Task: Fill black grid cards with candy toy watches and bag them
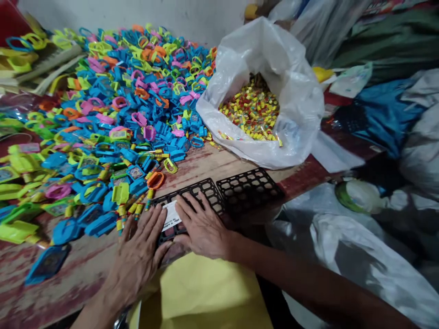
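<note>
My left hand (142, 246) lies flat with its fingers stretched out, at the left end of a white paper slip (171, 216) with dark handwriting. From the other side, my right hand (202, 226) rests with spread fingers on the slip's right end. Under the slip and both hands is a black plastic grid tray (211, 194), partly hidden by them. A second black grid tray (248, 187) adjoins it on the right. Below my hands a yellow sheet (209, 292) covers the near edge.
A big heap of coloured plastic toy pieces (137, 100) spreads over the wooden table (82, 274). An open white sack (295, 105) at the back holds many small yellow and red pieces (252, 109). Plastic bags (360, 256) crowd the right side.
</note>
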Demonstrator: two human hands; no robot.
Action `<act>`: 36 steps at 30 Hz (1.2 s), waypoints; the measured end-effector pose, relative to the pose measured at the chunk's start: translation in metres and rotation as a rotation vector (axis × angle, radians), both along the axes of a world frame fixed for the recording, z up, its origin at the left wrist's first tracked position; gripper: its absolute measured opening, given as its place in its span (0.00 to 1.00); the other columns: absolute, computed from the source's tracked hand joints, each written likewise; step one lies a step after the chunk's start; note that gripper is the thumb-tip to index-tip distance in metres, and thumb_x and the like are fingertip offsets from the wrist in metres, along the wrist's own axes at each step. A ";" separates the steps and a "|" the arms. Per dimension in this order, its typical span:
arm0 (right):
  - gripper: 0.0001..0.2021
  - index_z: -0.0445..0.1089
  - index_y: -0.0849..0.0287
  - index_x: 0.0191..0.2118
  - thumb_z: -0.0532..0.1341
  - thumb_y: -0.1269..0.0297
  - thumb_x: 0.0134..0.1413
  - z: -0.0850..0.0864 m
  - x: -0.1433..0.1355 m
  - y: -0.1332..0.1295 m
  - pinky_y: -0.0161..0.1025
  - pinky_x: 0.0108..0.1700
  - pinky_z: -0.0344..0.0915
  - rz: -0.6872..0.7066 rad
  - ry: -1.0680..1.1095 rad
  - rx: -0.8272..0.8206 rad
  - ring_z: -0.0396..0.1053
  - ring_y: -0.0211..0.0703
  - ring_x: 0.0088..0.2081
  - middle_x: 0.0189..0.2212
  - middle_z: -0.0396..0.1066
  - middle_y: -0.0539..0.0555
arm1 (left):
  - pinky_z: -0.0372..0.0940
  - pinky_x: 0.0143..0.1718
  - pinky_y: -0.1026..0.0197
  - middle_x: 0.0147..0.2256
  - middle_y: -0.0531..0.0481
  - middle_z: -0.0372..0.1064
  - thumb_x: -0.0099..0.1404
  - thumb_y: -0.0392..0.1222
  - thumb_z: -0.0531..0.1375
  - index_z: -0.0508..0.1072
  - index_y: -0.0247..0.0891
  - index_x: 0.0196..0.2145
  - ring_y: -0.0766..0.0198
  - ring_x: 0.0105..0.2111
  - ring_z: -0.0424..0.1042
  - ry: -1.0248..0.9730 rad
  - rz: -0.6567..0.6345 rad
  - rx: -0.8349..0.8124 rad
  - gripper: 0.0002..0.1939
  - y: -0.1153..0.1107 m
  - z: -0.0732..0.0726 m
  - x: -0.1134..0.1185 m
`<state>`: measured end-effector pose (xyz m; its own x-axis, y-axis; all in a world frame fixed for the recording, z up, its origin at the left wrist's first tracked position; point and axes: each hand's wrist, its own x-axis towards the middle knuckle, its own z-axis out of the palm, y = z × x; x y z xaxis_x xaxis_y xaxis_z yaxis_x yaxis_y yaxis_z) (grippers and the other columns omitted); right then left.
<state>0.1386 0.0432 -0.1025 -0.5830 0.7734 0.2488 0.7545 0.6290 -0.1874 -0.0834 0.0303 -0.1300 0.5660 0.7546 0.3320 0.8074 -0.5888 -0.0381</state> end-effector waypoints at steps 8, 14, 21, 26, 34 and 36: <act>0.11 0.73 0.62 0.44 0.54 0.66 0.65 0.046 0.066 -0.022 0.45 0.52 0.66 0.078 0.458 -0.126 0.72 0.45 0.44 0.40 0.76 0.57 | 0.47 0.64 0.40 0.60 0.38 0.64 0.67 0.37 0.57 0.65 0.38 0.60 0.46 0.63 0.58 -0.136 -0.019 0.074 0.23 -0.029 0.037 0.017; 0.14 0.71 0.52 0.52 0.59 0.61 0.62 0.042 0.132 -0.095 0.41 0.53 0.68 0.255 0.273 -0.675 0.71 0.45 0.51 0.49 0.74 0.53 | 0.67 0.45 0.61 0.41 0.46 0.76 0.66 0.31 0.56 0.71 0.37 0.45 0.61 0.43 0.74 -0.275 -0.078 -0.307 0.11 -0.093 0.065 -0.001; 0.18 0.71 0.49 0.54 0.55 0.70 0.61 -0.022 0.128 -0.126 0.57 0.60 0.61 0.327 0.339 -0.482 0.67 0.52 0.57 0.53 0.72 0.55 | 0.55 0.60 0.37 0.66 0.40 0.52 0.63 0.28 0.50 0.52 0.41 0.66 0.44 0.67 0.47 0.089 0.111 -0.626 0.34 -0.153 0.030 -0.051; 0.10 0.74 0.46 0.46 0.56 0.59 0.64 -0.009 0.126 -0.117 0.41 0.41 0.75 -0.134 0.648 -0.571 0.76 0.48 0.43 0.43 0.77 0.51 | 0.53 0.62 0.40 0.65 0.41 0.55 0.63 0.43 0.59 0.68 0.41 0.55 0.45 0.65 0.52 -0.213 0.077 -0.746 0.22 -0.151 0.029 -0.041; 0.15 0.73 0.44 0.47 0.58 0.47 0.58 0.014 0.154 -0.101 0.51 0.35 0.74 -0.635 0.622 -0.351 0.75 0.57 0.38 0.36 0.77 0.51 | 0.62 0.32 0.68 0.32 0.50 0.73 0.60 0.52 0.66 0.75 0.34 0.35 0.66 0.31 0.69 -1.090 0.344 -1.375 0.16 -0.116 0.071 0.010; 0.21 0.67 0.45 0.56 0.56 0.49 0.59 0.031 0.146 -0.102 0.60 0.44 0.70 -0.652 0.464 -0.058 0.72 0.64 0.47 0.45 0.74 0.54 | 0.62 0.34 0.67 0.34 0.50 0.73 0.60 0.51 0.66 0.75 0.34 0.36 0.66 0.32 0.68 -1.121 0.326 -1.432 0.16 -0.107 0.074 0.020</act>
<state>0.2843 -0.0590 -0.0711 0.1437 0.9419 0.3037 0.8039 0.0678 -0.5908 -0.0633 -0.0768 -0.0558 0.3501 0.7849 -0.5112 0.1729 0.4822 0.8588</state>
